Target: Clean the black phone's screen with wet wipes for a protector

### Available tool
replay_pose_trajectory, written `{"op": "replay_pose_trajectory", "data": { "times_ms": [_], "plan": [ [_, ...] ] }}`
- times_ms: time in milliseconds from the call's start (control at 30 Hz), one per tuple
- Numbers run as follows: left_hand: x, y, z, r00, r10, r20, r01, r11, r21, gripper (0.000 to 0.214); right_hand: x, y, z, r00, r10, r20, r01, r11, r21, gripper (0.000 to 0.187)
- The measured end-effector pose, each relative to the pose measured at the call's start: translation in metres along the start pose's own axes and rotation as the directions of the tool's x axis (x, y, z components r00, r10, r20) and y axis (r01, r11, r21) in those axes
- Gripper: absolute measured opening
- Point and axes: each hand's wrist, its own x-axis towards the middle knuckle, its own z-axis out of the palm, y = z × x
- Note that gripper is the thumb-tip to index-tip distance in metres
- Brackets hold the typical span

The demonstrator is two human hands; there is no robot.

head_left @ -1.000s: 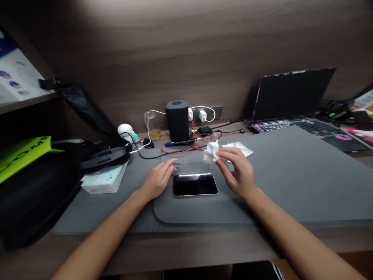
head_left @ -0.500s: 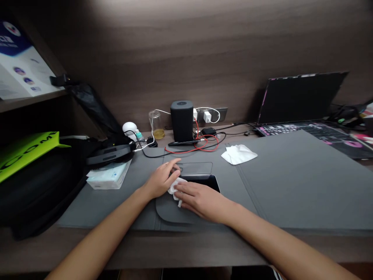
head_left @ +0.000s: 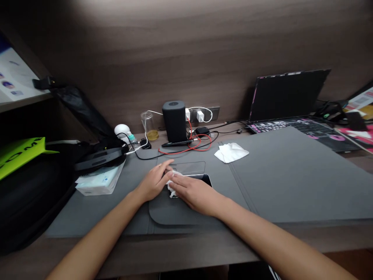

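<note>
A smartphone (head_left: pixel 206 179) with a dark screen lies flat on the grey desk mat, its left part hidden by my hands. My right hand (head_left: pixel 196 193) presses a crumpled white tissue (head_left: pixel 172 191) onto the phone, fingers together and stretched over it. At the phone's left end is my left hand (head_left: pixel 155 181), its fingers bent around that end and its thumb against the tissue. The left fingertips are partly hidden. Just beyond the phone lies a clear, thin rectangular sheet (head_left: pixel 192 167). Another white tissue (head_left: pixel 231 152) rests farther right on the mat.
Behind my hands stand a black speaker (head_left: pixel 174 122) and a glass jar (head_left: pixel 150 126), with red and black cables (head_left: pixel 201 146) around them. An open laptop (head_left: pixel 288 97) is at the back right. A tissue pack (head_left: pixel 100 181) and a black bag (head_left: pixel 32 198) are at left.
The view has turned slightly right. My right hand and the tissue have slid toward the phone's far edge, up against my left thumb. My left hand stays at the phone's left end.
</note>
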Motion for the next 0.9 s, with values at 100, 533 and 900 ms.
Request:
{"op": "replay_pose_trajectory", "data": {
  "times_ms": [100,533,900],
  "plan": [
    [0.000,0.000,0.000,1.000,0.020,0.000,-0.020,1.000,-0.001,0.045,-0.001,0.000,-0.002,0.994,-0.087,0.071,0.084,0.995,0.052,0.039],
    [0.000,0.000,-0.001,1.000,0.020,0.011,-0.020,1.000,0.009,0.045,-0.009,0.006,-0.014,0.996,0.061,0.069,-0.070,0.989,0.133,0.038],
    [0.000,0.001,-0.001,1.000,0.013,0.012,-0.013,1.000,0.015,0.045,-0.014,0.011,-0.024,0.993,0.067,0.102,-0.080,0.987,0.137,0.038]
  ]
}}
